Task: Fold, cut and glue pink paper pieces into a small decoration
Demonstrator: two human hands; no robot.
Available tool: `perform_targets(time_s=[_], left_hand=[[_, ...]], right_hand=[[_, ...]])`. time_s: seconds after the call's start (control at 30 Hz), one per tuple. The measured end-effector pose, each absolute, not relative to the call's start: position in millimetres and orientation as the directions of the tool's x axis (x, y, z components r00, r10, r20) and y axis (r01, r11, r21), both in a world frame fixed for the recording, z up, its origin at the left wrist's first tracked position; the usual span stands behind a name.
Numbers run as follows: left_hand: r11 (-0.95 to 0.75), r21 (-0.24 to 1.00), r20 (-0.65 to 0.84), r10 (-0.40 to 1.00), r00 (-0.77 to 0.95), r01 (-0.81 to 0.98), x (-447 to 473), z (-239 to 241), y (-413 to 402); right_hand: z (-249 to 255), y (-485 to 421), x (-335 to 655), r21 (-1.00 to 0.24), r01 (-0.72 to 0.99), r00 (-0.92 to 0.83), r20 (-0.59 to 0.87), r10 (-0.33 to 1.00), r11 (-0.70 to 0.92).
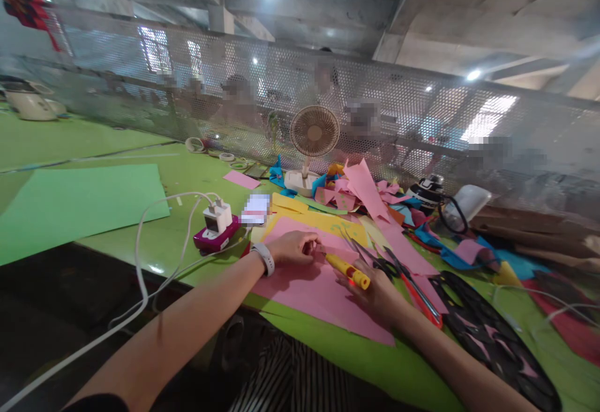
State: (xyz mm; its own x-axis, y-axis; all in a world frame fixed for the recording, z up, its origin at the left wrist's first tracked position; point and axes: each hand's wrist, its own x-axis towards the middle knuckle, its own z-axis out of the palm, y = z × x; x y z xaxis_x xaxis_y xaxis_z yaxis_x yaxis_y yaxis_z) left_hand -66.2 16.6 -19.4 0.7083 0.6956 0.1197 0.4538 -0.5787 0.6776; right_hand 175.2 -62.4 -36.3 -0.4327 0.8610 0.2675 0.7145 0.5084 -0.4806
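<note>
A pink paper sheet (319, 287) lies on the green table (140, 237) in front of me. My left hand (293, 246), with a white wristband, rests on the pink sheet, its fingers curled and pinched near the tip of a yellow tool. My right hand (370, 290) is closed around that yellow pen-like tool (347, 270) with a red band, its tip pointing left toward the left fingers. Scissors (375, 261) lie just beyond the right hand.
A pile of pink, blue and yellow paper scraps (370, 196) and a small desk fan (313, 140) stand behind. A white charger on a magenta block (216, 227) with cables sits left. A light green sheet (75, 202) lies far left. Black cut-out stencils (487, 331) lie right. A mesh screen (300, 93) backs the table.
</note>
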Motion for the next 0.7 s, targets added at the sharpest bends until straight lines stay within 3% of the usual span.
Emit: perform_targets(time_s=[0.7], left_hand=[[-0.583, 0.67, 0.117, 0.694, 0.71, 0.459, -66.8, -19.6, 17.1]], right_hand=[[-33.2, -63.8, 173.0, -0.475, 0.725, -0.421, 0.269, 0.866, 0.499]])
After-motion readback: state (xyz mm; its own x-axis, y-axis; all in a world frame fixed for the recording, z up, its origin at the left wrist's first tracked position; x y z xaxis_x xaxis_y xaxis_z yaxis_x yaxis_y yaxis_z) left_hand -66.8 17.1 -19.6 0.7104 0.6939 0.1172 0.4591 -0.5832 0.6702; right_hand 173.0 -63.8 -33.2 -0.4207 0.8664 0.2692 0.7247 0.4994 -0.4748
